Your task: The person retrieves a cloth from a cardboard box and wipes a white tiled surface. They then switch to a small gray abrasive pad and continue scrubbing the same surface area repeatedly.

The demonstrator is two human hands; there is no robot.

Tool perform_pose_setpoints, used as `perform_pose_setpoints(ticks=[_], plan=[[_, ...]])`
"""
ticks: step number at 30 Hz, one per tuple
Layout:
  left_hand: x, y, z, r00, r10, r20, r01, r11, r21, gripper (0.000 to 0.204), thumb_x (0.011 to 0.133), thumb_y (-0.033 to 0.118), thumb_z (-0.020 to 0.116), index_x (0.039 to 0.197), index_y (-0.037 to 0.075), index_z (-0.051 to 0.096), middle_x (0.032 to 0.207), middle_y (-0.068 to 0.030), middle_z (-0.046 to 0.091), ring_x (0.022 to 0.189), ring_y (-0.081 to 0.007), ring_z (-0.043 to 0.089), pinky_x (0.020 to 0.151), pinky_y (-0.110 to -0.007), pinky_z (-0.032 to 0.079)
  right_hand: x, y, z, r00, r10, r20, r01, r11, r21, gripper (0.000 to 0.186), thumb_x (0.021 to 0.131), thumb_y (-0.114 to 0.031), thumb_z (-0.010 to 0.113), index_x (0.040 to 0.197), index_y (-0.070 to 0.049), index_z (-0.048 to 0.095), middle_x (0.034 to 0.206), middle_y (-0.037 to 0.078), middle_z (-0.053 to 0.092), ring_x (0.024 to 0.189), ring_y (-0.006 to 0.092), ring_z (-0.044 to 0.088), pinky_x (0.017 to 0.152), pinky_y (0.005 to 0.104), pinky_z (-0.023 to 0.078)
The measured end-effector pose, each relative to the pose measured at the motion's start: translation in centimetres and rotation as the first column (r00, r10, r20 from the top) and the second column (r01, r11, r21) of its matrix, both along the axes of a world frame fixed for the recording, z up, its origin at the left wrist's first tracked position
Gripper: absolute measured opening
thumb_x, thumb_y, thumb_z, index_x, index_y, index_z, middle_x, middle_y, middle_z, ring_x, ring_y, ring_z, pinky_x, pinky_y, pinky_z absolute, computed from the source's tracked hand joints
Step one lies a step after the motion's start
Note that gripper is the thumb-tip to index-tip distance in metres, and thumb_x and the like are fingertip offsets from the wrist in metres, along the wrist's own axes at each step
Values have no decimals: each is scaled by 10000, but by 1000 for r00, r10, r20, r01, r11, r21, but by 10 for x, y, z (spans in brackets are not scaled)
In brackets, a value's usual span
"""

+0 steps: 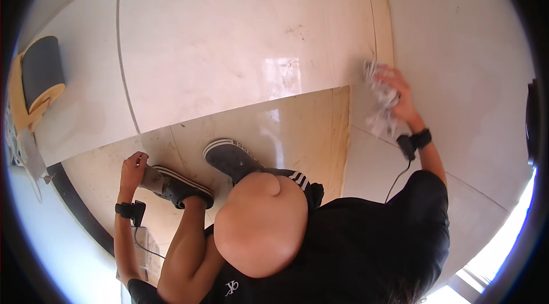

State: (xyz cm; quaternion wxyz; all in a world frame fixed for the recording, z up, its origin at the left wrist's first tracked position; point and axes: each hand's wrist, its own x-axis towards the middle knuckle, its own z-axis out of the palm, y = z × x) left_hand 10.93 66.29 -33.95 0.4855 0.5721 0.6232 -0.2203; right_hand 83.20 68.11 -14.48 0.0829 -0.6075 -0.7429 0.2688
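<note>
In my right hand (400, 98), a crumpled grey-white wad of paper or cloth (372, 72) is gripped, held at the right end of the light tiled ledge (217, 29), close to the corner. My left hand (133, 168) is closed on a flat grey-brown piece (153, 178) low at the left, beside my shoe and below the ledge's front edge. I cannot make out exactly what that piece is. A dark band with a small device and cable is on each wrist.
A grey roll with beige material (43, 69) lies at the ledge's left end. Tiled walls rise at the right (457, 75) and back. Below the ledge is a stained tile floor (309, 132), where my feet stand in dark clogs (229, 158). Bright openings show at both lower sides.
</note>
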Motion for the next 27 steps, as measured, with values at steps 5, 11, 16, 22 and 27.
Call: perform_pose_setpoints(ticks=[5, 11, 16, 22, 27], plan=[[16, -2, -24, 973, 61, 224, -127, 947, 294, 204, 949, 195, 572, 1013, 32, 677, 840, -191, 684, 769, -341, 679, 690, -387, 517, 88, 64, -53, 965, -229, -129, 240, 967, 80, 551, 747, 4, 665, 1294, -52, 624, 1378, 138, 574, 1340, 295, 482, 1134, 367, 336], [32, 11, -31, 962, 71, 264, -152, 942, 301, 213, 953, 202, 570, 992, 27, 686, 833, -194, 694, 771, -342, 695, 683, -375, 523, 70, 23, -75, 994, -100, -32, 102, 991, 81, 579, 721, -29, 666, 1296, -96, 638, 1392, 124, 572, 1343, 308, 474, 1138, 396, 331], [42, 8, -28, 971, 49, 234, -120, 946, 300, 217, 955, 200, 570, 998, 20, 684, 845, -191, 699, 792, -334, 702, 693, -368, 527, -8, -54, -48, 985, 14, -170, -53, 972, -230, 645, 595, -16, 608, 1231, -95, 680, 1361, 143, 592, 1303, 352, 497, 1121, 428, 339], [51, 23, -34, 970, 23, 241, -96, 951, 293, 230, 955, 220, 581, 996, 19, 684, 852, -190, 703, 809, -329, 709, 702, -376, 529, 69, -27, -14, 984, -116, 137, 137, 978, -157, 622, 626, 33, 548, 1226, -82, 664, 1318, 164, 616, 1286, 367, 512, 1124, 422, 342], [60, 31, -45, 958, 31, 286, -121, 946, 302, 234, 957, 225, 581, 992, 18, 685, 847, -188, 704, 805, -328, 709, 698, -378, 526, 129, 23, -47, 941, -339, 4, 335, 931, 145, 616, 676, 38, 565, 1273, -97, 633, 1273, 152, 635, 1263, 308, 539, 1084, 369, 392]])
